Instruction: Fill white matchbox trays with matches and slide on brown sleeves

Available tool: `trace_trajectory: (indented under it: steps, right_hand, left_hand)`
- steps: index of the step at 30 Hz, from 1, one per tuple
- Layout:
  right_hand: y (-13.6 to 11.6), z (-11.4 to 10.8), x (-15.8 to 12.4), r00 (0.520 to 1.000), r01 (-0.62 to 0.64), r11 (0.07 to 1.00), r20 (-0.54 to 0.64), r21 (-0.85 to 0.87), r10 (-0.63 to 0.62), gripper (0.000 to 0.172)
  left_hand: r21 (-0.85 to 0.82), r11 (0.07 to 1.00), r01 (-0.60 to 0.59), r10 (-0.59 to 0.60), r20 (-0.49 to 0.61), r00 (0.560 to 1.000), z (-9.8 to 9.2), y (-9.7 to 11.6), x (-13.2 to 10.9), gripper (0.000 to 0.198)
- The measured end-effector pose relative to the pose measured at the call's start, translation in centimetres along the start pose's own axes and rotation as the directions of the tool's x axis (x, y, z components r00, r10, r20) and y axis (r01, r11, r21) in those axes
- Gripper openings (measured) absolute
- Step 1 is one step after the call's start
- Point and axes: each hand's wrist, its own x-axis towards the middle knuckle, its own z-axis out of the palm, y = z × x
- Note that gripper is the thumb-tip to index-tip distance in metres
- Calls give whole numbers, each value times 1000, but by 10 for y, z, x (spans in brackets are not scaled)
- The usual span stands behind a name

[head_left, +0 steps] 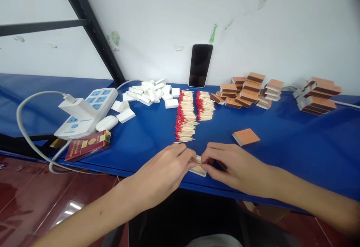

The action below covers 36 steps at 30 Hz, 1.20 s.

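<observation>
At the front edge of the desk lies a small white matchbox tray, with pale matchsticks inside it. My left hand is closed at the tray's left end, its thumb and fingers pinching at the sticks. From the other side my right hand pinches at the right end of the sticks and tray; the fingertips partly hide the contact. Just beyond the hands, red-tipped matches lie in a long row, beside a shorter row of matches. An orange matchbox sleeve rests beyond my right hand.
White trays are heaped at back left. Stacked matchboxes and another stack stand at back right. A phone leans on the wall. A power strip, white mouse, red box and looping cable occupy the left.
</observation>
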Motion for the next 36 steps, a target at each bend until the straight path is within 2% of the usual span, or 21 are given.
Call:
trace_trajectory:
  steps: [3, 6, 11, 13, 16, 19, 22, 27, 36]
  right_hand:
    - [0, 2, 4, 999, -29, 999, 21, 28, 28, 12]
    - [-3, 0, 8, 998, -45, 999, 32, 4, 45, 13]
    - [-3, -9, 19, 996, -91, 993, -3, -80, 91, 13]
    - [2, -13, 25, 995, -90, 985, -55, -148, 83, 9]
    - [13, -14, 37, 996, -43, 961, -92, -274, 18, 8]
    - [19, -10, 47, 997, -26, 939, -83, -342, -2, 13]
    - [20, -6, 52, 998, -45, 946, -62, -320, 27, 17]
    - [19, -3, 47, 998, -50, 951, -54, -304, 36, 16]
    - [22, -2, 35, 994, -105, 965, -53, -239, 95, 13]
  left_hand:
    - [-53, 996, 66, -69, -67, 995, 3, -9, -9, 26]
    - [45, 994, 103, -99, -77, 992, 8, -16, -18, 48]
    - [47, 993, 111, -106, -85, 991, 7, -21, -19, 54]
    - [-2, 991, 132, -131, -125, 984, 0, -26, -16, 49]
    - [-22, 987, 157, -158, -234, 959, -7, -38, -10, 27]
    - [35, 982, 186, -173, -227, 958, -5, -47, -3, 21]
    - [38, 981, 188, -178, -184, 967, -1, -48, 1, 18]
    - [40, 994, 103, -96, -134, 986, 1, -39, 1, 17]
    - [5, 991, 131, -126, -247, 961, 4, -38, 3, 13]
